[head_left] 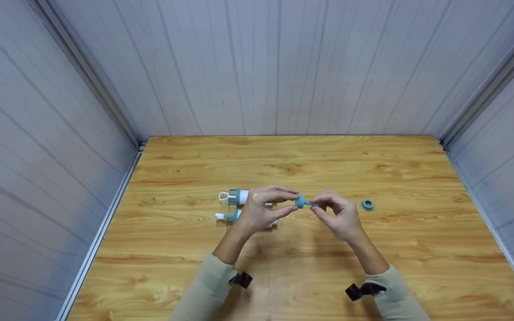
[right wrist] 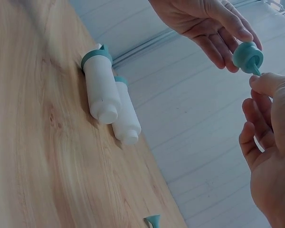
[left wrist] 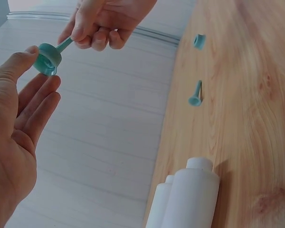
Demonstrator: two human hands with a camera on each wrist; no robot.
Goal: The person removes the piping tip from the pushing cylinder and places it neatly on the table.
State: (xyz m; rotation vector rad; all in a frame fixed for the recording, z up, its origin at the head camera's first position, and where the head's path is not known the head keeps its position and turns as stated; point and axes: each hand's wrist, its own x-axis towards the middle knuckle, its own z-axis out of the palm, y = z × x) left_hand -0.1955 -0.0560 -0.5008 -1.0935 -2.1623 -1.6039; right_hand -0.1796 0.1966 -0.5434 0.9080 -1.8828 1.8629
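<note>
My left hand (head_left: 268,209) pinches a teal cup-shaped cap (head_left: 300,201) between thumb and fingers. From the other side, my right hand (head_left: 338,214) pinches a thin teal stem (left wrist: 64,44) that meets the cap's narrower end. Whether stem and cap are one piece I cannot tell. The cap's hollow side shows in the left wrist view. Both hands hold these parts above the wooden table. Beneath my left hand lie two white bottles with teal tops, a larger bottle (right wrist: 100,85) and a slimmer bottle (right wrist: 127,111), partly covered in the head view.
A teal ring (head_left: 367,204) lies on the table to the right of my right hand. Between it and the bottles is a small teal funnel-shaped piece (left wrist: 194,99), seen in the wrist views. Pale panel walls (head_left: 279,67) border the wooden table (head_left: 283,165) at the back and sides.
</note>
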